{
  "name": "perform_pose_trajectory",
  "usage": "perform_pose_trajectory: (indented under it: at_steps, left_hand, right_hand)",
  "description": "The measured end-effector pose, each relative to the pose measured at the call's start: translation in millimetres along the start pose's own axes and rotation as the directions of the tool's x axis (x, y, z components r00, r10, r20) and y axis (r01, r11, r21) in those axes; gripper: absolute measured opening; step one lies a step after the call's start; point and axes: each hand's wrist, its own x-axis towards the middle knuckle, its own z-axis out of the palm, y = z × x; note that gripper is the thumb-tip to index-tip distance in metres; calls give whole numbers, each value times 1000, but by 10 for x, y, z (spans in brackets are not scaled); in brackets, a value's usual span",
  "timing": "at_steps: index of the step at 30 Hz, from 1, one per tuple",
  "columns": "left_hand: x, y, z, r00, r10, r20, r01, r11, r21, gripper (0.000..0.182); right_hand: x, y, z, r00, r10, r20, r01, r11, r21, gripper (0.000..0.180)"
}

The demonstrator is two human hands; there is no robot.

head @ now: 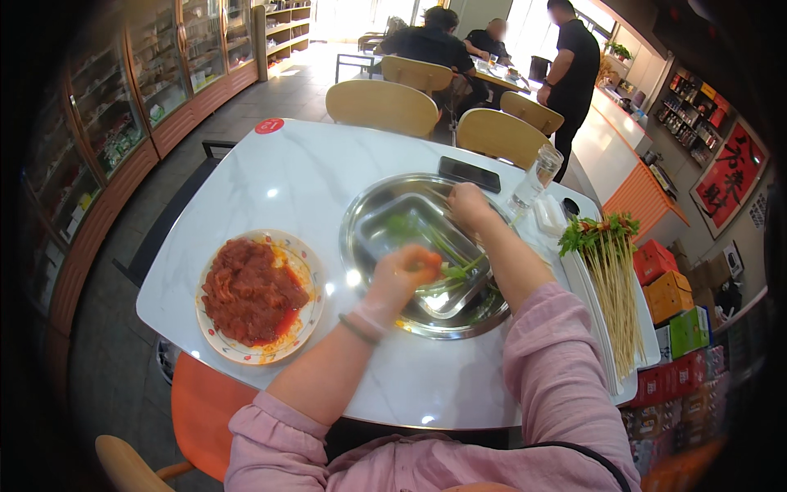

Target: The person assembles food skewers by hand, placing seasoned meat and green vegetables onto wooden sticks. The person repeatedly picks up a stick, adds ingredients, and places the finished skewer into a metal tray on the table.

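A round steel tray [355,215] holds a rectangular steel pan [369,216] with green leafy stalks [452,245] in it. My left hand [403,277], in a clear glove with stained fingertips, is over the pan's near side, its fingers closed around a bit of green stalk; motion blurs it. At the pan's far right side is my right hand [470,206], bent over thin sticks that are partly hidden by the fingers. A patterned plate [212,341] of red marinated meat [246,292] stands to the left. On the right, bamboo skewers [615,301] with leafy, meaty ends lie on a white tray [587,307].
Beyond the steel tray are a black phone [469,174], a glass [537,176] and a white tissue pack [549,215]. Chairs [381,107] stand at the table's far edge. Several people [575,67] are farther back. Glass-door fridges [104,111] line the left; boxes [670,298] are stacked at right.
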Motion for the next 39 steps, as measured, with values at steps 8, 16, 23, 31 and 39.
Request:
perform_pose_trajectory:
  at_steps: [8,16,23,31,39]
  left_hand:
    - [8,31,-17,999,30,32,-31,999,40,18]
    - [56,-11,-63,998,50,30,-52,996,68,16]
    - [83,-84,-98,990,130,46,-135,980,143,17]
    - [39,-41,-111,998,57,17,-58,997,53,16]
    - [34,3,-109,999,54,6,-54,998,11,15]
  right_hand:
    - [-148,-174,-803,839,84,-538,254,813,524,12]
    - [-809,-154,-2015,444,411,-796,752,312,581,11]
    - [-1662,186,-2364,372,550,-748,761,281,585,15]
    - [-2116,449,-1989,364,638,-679,658,340,672,19]
    - [-2227,423,-2012,379,564,-734,695,351,628,22]
